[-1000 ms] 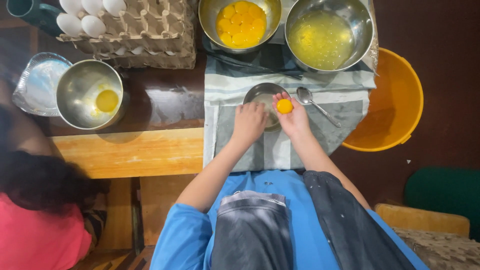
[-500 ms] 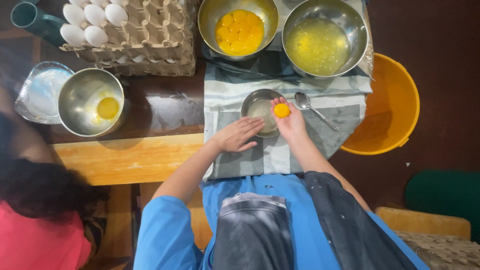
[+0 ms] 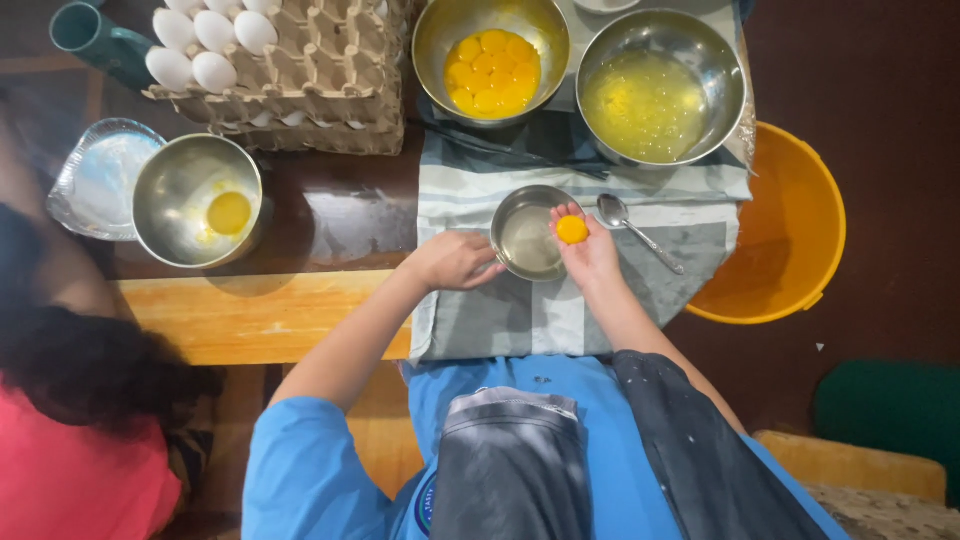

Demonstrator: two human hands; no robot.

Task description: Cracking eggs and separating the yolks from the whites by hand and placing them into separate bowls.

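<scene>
My right hand [image 3: 588, 250] cups a single egg yolk [image 3: 572, 229] in its fingers, just over the right rim of a small steel bowl [image 3: 528, 240] that holds clear egg white. My left hand [image 3: 455, 260] grips the left rim of that same bowl. The bowl stands on a grey and white striped cloth [image 3: 520, 320]. Beyond it are a steel bowl of several yolks [image 3: 491, 62] and a larger steel bowl of egg white [image 3: 658, 90].
A spoon [image 3: 630, 225] lies on the cloth right of the small bowl. A cardboard egg tray with white eggs [image 3: 260, 60] sits at the back left, a steel bowl with one yolk [image 3: 195, 200] beside another person [image 3: 80, 400]. An orange bucket [image 3: 780, 230] stands to the right.
My left hand has moved from over the small bowl to its left rim. My right hand still holds the yolk above the bowl's right side.
</scene>
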